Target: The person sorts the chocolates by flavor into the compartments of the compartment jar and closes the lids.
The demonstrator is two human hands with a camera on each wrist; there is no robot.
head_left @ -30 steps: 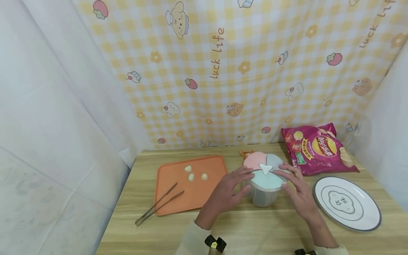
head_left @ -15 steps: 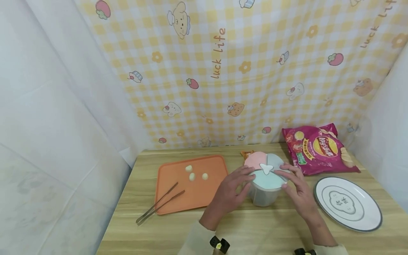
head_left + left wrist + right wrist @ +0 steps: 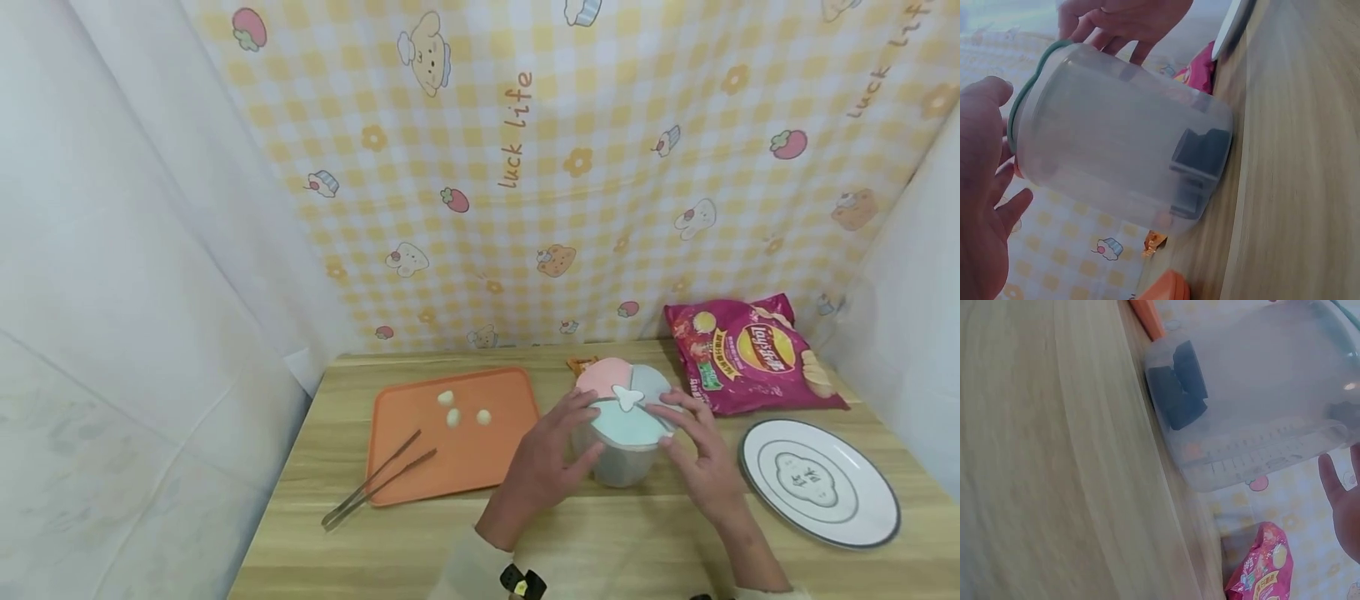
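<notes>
A translucent round canister (image 3: 624, 467) stands on the wooden table, graduated down one side. Its lid (image 3: 626, 423) has pink, grey and mint sections around a white centre piece. My left hand (image 3: 542, 458) lies at the lid's left edge, fingertips on top and thumb near the rim. From the right, my right hand (image 3: 705, 458) rests its fingers on the lid, the thumb by the front rim. In the left wrist view, dark pieces (image 3: 1200, 153) lie at the bottom inside the canister (image 3: 1104, 125); their kind is unclear. The right wrist view shows dark pieces (image 3: 1179, 387) too.
Left of the canister lies an orange tray (image 3: 480, 467) bearing several small pale pieces (image 3: 453, 417). Metal tongs (image 3: 378, 481) rest across its corner. An orange wrapper (image 3: 581, 364) sits behind the canister. To the right are a purple chip bag (image 3: 750, 354) and a white plate (image 3: 855, 492).
My left wrist has shifted slightly right and the left thumb lies a little lower beside the canister. The right hand has barely moved. The head view has shifted a touch.
</notes>
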